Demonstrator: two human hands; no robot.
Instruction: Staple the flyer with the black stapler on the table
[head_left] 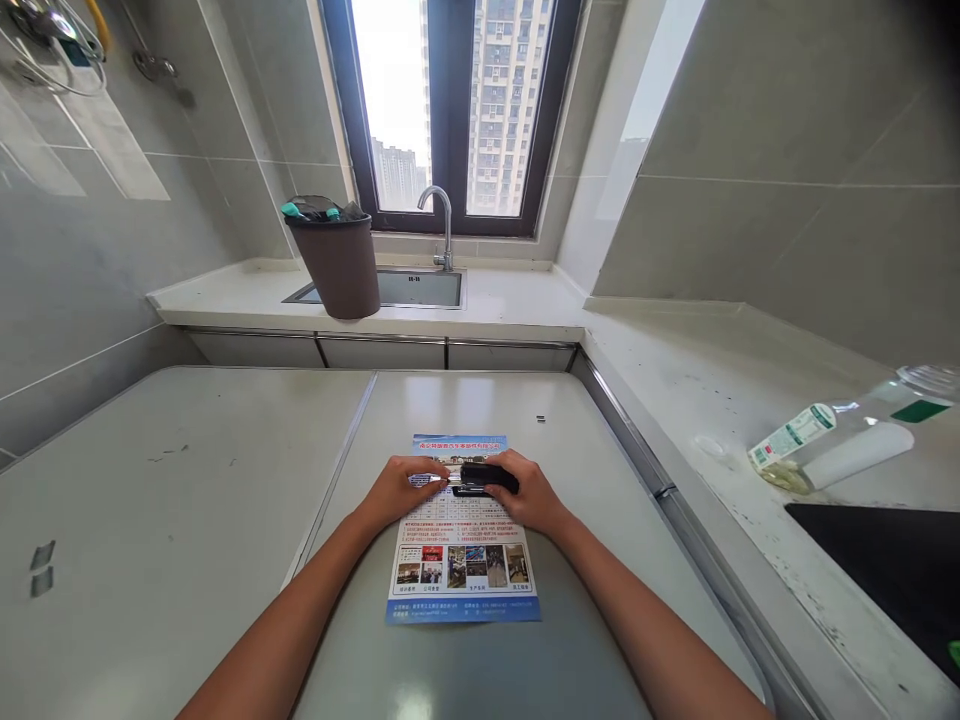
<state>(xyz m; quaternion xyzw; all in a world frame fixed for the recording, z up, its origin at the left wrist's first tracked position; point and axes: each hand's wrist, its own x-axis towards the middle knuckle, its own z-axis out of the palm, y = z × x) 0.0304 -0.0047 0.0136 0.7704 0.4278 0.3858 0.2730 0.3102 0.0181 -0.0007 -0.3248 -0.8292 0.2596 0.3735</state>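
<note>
The room has grey tiled walls and a window [451, 150] with a dark frame, and tall buildings show outside. Under the window runs a white counter [517, 308] with a sink [435, 290] and a shiny tap [448, 225]. A brown bin [341, 270] stands by the sink. On the right side of the counter there is a clear bottle [862, 425] with a label. In front is a big pale table [615, 570], and a printed sheet [465, 582] with blue edges lies flat on it. A black stapler [484, 476] is in the two hands, right over the upper part of the sheet. The right hand [534, 492] grips the black end, with its fingers curled around it. The left hand [401, 492] pinches the silver end with its fingertips. The hands hide a lot and the stapler is small, so I can't tell for sure if its inside part is pulled out or pushed in. The work looks partway along: the stapler is up in both hands and not yet set down. Two tiny dark bits [540, 419] lie near the far edge of the table, apart from the sheet, and no hand touches them.
</note>
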